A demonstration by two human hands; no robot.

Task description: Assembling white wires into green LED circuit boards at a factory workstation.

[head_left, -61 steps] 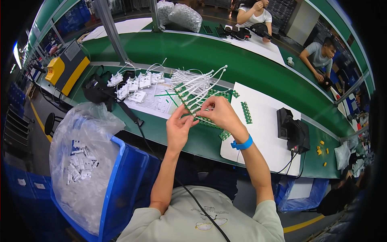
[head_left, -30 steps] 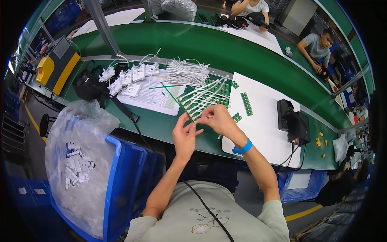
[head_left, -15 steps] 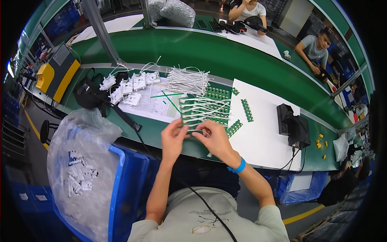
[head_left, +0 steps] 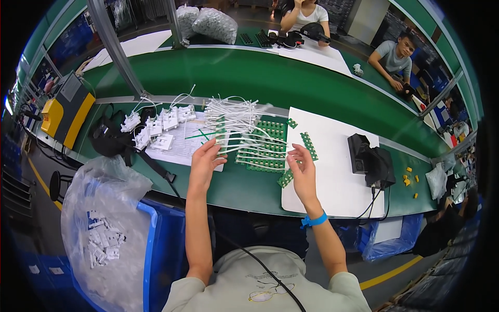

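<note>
Cables (head_left: 262,154), white and thin, run rightward from a narrow green circuit-board strip (head_left: 220,128) at the middle of the bench (head_left: 239,192), above rows of small circuit boards (head_left: 270,127). The left hand (head_left: 202,162) is at the strip's near end, thumb and forefinger close to the cable roots; I cannot tell whether they pinch anything. The right hand (head_left: 304,174) is at the cables' right ends, its thumb and fingers loosely spread; contact with the cables is unclear. Farther off lies a heaped bundle of white cables (head_left: 228,110). Left of it, white plastic housings (head_left: 163,125) sit on a printed sheet (head_left: 179,147), where thin green strips (head_left: 200,134) cross.

At near left stands a blue bin (head_left: 150,244), lined with a clear plastic bag (head_left: 96,182) that holds a loose pile of white plastic parts (head_left: 105,242); the lower contents are blurred by the film. At near right, below the bench edge, a second blue bin (head_left: 377,249), also draped in clear film, has a flat white panel (head_left: 390,229) in it. On the far bench, a bulging clear sack (head_left: 215,25) is packed with small pale pieces. A smaller plastic bag (head_left: 438,184) lies at the bench's right end, its contents too small to tell.
</note>
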